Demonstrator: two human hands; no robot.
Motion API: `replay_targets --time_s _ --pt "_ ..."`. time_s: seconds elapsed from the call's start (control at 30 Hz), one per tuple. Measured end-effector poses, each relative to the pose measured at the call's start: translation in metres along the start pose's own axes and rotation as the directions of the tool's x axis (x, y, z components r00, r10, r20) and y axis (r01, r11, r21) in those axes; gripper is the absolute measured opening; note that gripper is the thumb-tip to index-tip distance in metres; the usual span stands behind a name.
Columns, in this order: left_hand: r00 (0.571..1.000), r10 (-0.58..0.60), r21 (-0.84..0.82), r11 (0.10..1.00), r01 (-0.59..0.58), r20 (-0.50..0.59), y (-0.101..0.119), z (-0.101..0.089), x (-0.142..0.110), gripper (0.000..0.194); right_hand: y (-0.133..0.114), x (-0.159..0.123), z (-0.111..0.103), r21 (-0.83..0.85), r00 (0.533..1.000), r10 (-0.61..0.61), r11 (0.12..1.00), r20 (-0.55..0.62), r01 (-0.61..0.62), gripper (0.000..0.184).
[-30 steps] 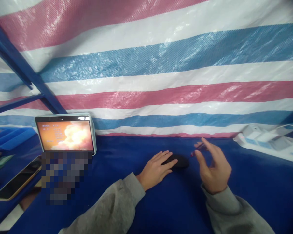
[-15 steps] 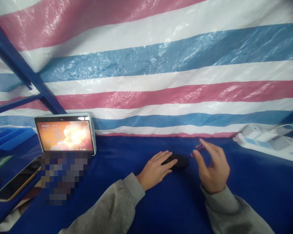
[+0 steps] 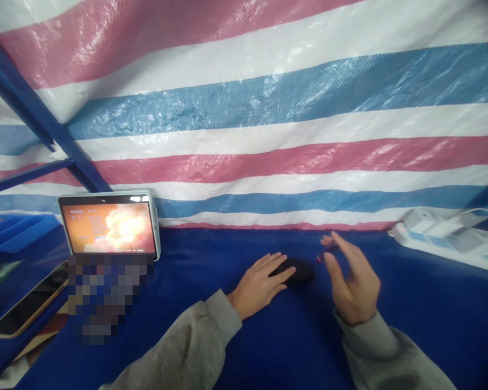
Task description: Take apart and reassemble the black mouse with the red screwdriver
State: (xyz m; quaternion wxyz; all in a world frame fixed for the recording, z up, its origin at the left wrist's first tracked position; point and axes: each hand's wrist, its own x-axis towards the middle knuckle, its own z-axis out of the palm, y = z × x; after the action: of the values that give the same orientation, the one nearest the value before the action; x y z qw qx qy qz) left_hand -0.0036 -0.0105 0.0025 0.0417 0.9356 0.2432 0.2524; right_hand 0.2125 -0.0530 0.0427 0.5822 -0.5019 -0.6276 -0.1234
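A black computer mouse (image 3: 303, 270) lies on the blue tabletop. My left hand (image 3: 262, 281) rests over its left end, fingers bent round it on the far side and across the top. To the right, my right hand (image 3: 354, 279) is raised a little off the table. Between its thumb and fingertips is a small, see-through reddish piece (image 3: 320, 258), too blurred to name and apart from the mouse. Grey sleeves cover both wrists.
A tablet (image 3: 108, 227) with a lit orange screen stands at the left, with a blurred-out patch before it. Nearby are a phone (image 3: 28, 300) and a blue tray (image 3: 22, 230). A white power strip (image 3: 439, 244) with plugs lies at the right, before a striped sheet (image 3: 244, 151).
The fingers of my right hand have shifted slightly around the small reddish piece. My left hand and the mouse stay in place.
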Motion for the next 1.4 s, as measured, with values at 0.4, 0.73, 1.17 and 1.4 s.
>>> replay_targets --time_s 0.4,0.73,1.17,1.4 --pt "1.0 -0.004 -0.009 1.0 0.004 0.001 0.0007 -0.0014 -0.0001 0.039 -0.0015 0.0005 -0.0005 -0.01 0.999 -0.002 1.0 -0.043 0.002 0.044" --pt "1.0 -0.003 -0.008 1.0 0.003 0.0 0.0001 -0.0001 -0.0006 0.039 -0.0013 0.0015 -0.0004 0.015 1.0 -0.005 1.0 -0.017 0.005 0.046" --pt "1.0 -0.003 -0.003 1.0 0.003 -0.004 0.0005 -0.0002 -0.0003 0.04 -0.001 -0.0001 0.0009 -0.02 0.999 0.047 0.999 0.011 -0.047 0.043" --pt "1.0 -0.002 0.008 1.0 0.002 -0.001 0.0001 0.0005 -0.0009 0.04 0.0018 -0.0019 0.0005 0.029 0.998 0.054 0.998 0.046 -0.055 0.044"
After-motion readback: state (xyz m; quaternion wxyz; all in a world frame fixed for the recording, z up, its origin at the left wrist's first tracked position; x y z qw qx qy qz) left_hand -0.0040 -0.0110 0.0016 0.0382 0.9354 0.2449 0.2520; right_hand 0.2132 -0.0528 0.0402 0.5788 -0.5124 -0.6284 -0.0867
